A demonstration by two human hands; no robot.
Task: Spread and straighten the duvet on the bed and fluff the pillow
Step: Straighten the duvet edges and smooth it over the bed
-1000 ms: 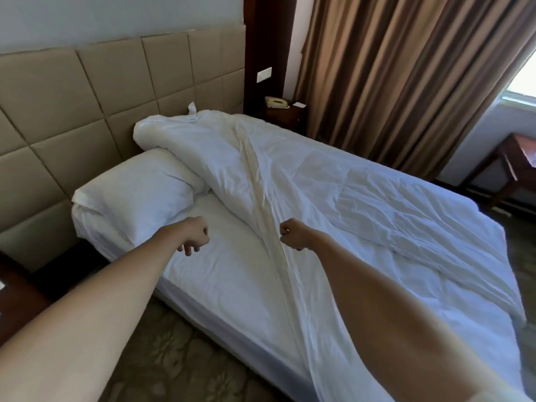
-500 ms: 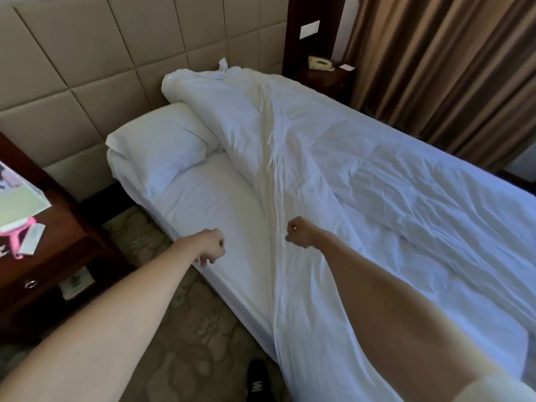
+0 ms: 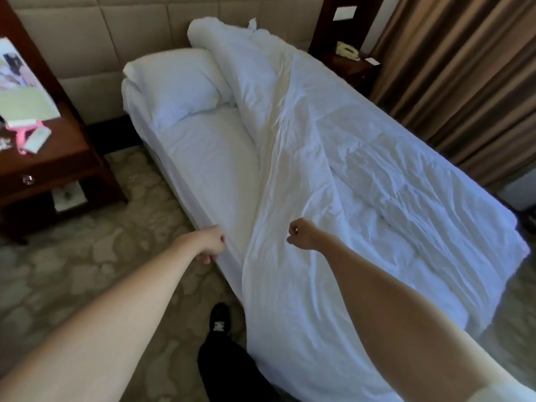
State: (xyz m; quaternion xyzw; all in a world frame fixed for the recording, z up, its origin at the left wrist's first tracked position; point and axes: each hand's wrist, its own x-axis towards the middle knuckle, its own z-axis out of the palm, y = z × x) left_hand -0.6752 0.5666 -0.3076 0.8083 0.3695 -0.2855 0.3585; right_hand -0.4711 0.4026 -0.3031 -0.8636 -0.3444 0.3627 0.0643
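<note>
At the far left stands a dark wooden nightstand [image 3: 58, 158] with papers and a pink item on top, on a patterned carpet [image 3: 87, 256]. To its right the bed [image 3: 203, 181] runs away from the viewer toward a padded beige headboard [image 3: 116, 39], its near left strip showing bare white sheet. A white pillow [image 3: 177, 85] lies at the head on that left side, its right edge tucked under the bunched top of the duvet. The left hand [image 3: 213, 242] is curled into a fist at the near edge of the mattress, just off the sheet; it appears to hold nothing, and the duvet's folded edge lies just to its right, apart from it. A black shoe [image 3: 219, 320] and dark trouser leg show below on the carpet. The white duvet [image 3: 362, 169] covers the middle and right of the bed, wrinkled, with its left edge running diagonally from the pillow down to the near corner, where it hangs over the side. The right hand [image 3: 301, 233] is clenched over the duvet near that folded edge; whether its fingers pinch fabric cannot be told. Farther right, a telephone [image 3: 346, 50] sits on a second nightstand beside brown curtains [image 3: 464, 82].
</note>
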